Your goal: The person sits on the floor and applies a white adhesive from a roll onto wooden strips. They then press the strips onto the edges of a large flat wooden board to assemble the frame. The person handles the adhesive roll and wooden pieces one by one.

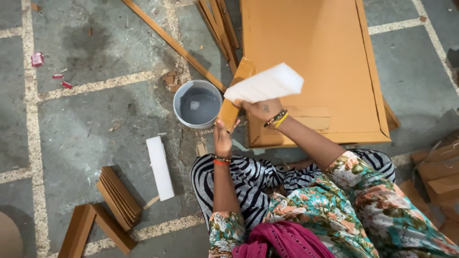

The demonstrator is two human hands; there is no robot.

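Both hands work at frame centre, left hand [223, 138] gripping a brown wooden strip [235, 93], right hand [262, 108] pressing a white block [264, 85] on it; a slip could tip the bucket [197, 104] just beside.

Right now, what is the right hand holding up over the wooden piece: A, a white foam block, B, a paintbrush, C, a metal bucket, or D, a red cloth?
A: the right hand grips a white foam block laid against the wooden piece, which the left hand holds at its lower end, beside the grey bucket.
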